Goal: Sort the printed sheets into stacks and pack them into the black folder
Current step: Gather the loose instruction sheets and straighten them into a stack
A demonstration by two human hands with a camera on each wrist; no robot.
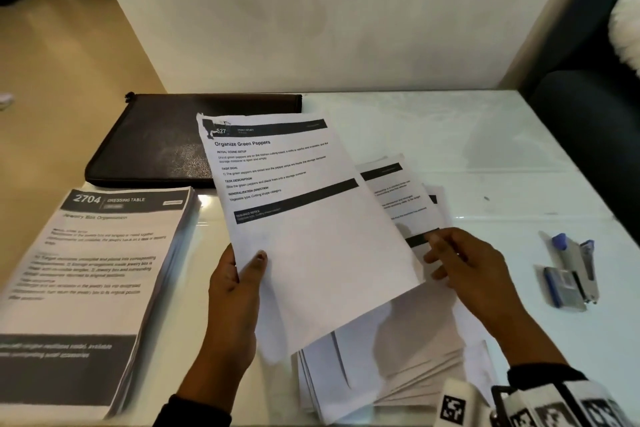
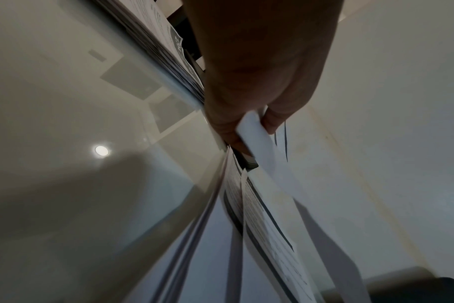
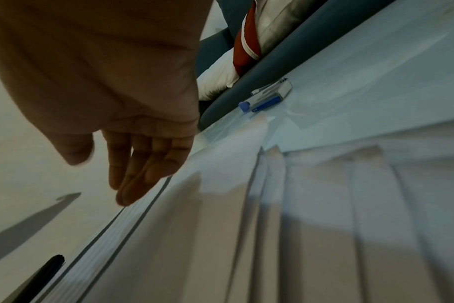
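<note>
Sheet held: "Organize Green Peppers" sheet point(image 1: 294, 204) lifted over table point(image 1: 485, 156), long axis running away from person, tilted right.
Loose pile: unsorted sheets point(image 1: 391, 367) nearest, fanned under held sheet.
Left hand: left hand point(image 1: 239, 284) pinched sheet's near-left edge, thumb on top.
Right hand: right hand point(image 1: 467, 270) relaxed, holding nothing, fingertips over pile.
Sorted stack: "Dressing Table" stack point(image 1: 97, 270) lay left of grip, left hand nearer.
Black folder: black folder point(image 1: 156, 142) farthest, behind stack, flat.
</note>
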